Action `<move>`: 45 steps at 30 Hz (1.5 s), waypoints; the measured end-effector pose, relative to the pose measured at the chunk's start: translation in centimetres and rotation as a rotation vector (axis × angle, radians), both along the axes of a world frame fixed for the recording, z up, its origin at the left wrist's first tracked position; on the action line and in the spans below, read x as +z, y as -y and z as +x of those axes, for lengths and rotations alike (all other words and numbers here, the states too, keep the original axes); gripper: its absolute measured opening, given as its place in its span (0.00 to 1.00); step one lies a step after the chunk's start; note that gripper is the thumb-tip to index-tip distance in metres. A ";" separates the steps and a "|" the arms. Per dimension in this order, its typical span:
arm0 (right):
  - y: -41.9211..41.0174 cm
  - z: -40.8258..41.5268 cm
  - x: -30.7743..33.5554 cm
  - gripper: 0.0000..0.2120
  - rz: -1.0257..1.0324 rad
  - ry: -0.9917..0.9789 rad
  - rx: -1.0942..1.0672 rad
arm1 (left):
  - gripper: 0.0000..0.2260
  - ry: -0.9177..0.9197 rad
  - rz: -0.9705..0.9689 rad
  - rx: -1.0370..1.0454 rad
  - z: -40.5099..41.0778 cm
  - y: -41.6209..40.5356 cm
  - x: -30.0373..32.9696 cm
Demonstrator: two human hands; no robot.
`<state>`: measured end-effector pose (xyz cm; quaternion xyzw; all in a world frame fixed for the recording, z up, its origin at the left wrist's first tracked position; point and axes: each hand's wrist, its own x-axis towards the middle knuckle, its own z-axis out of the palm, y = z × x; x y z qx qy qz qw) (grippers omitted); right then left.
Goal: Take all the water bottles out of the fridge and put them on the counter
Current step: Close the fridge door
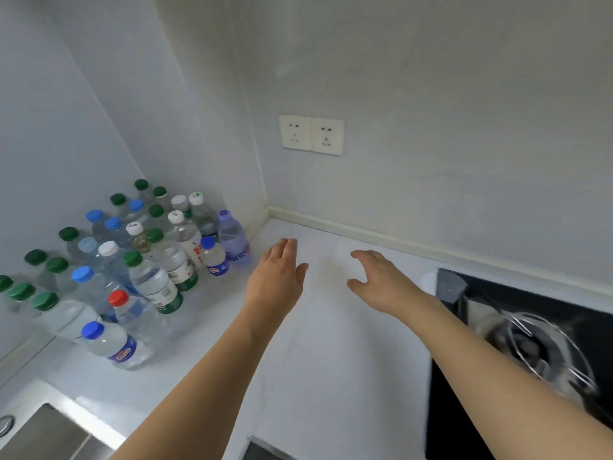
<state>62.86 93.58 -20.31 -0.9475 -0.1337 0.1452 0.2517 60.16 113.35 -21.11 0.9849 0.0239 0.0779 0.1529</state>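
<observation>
Both bare, left hand (277, 272) and right hand (381, 280) hovering flat-fingered and empty over white counter (331, 360), water bottles (142, 260) clustered upright at left corner; best placing further ones beside that cluster, clear of stove (530, 327).

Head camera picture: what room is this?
Most likely a kitchen: a white counter with a black gas stove on the right, a steel sink lower left, and wall sockets.
</observation>
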 end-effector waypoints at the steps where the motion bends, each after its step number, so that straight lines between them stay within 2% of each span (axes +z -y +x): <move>1: 1.8 -1.1 0.1 0.28 0.000 0.005 -0.041 | 0.23 -0.011 0.011 -0.046 -0.3 1.7 0.3; 6: 10.4 -6.2 1.1 0.29 -0.032 0.037 -0.244 | 0.25 -0.053 0.020 -0.257 -1.2 9.8 1.2; 11: 17.5 -12.2 2.4 0.27 -0.083 0.102 -0.491 | 0.24 -0.001 0.068 -0.516 -2.1 17.8 2.2; 14: 19.8 -15.6 2.9 0.24 -0.076 0.109 -0.616 | 0.23 0.001 0.067 -0.673 -3.1 21.7 2.2; 18: 22.2 -20.7 2.7 0.26 -0.086 0.071 -0.805 | 0.23 -0.029 0.074 -0.877 -5.8 26.5 1.4; 25: 25.3 -31.2 2.3 0.28 -0.110 0.025 -1.043 | 0.19 -0.020 0.094 -1.096 -13.0 32.5 1.4; 29: 26.7 -36.3 2.9 0.28 -0.111 0.057 -1.117 | 0.23 -0.006 0.104 -1.177 -17.3 34.9 2.3; 34: 28.7 -44.5 3.7 0.27 -0.107 0.078 -1.169 | 0.23 0.039 0.113 -1.244 -24.5 37.8 3.9; 37: 30.3 -51.4 3.9 0.28 -0.117 0.095 -1.202 | 0.21 0.104 0.073 -1.268 -30.9 39.7 4.6; 45: 33.5 -66.5 5.2 0.28 -0.138 0.128 -1.243 | 0.24 0.082 0.041 -1.279 -45.2 43.6 4.8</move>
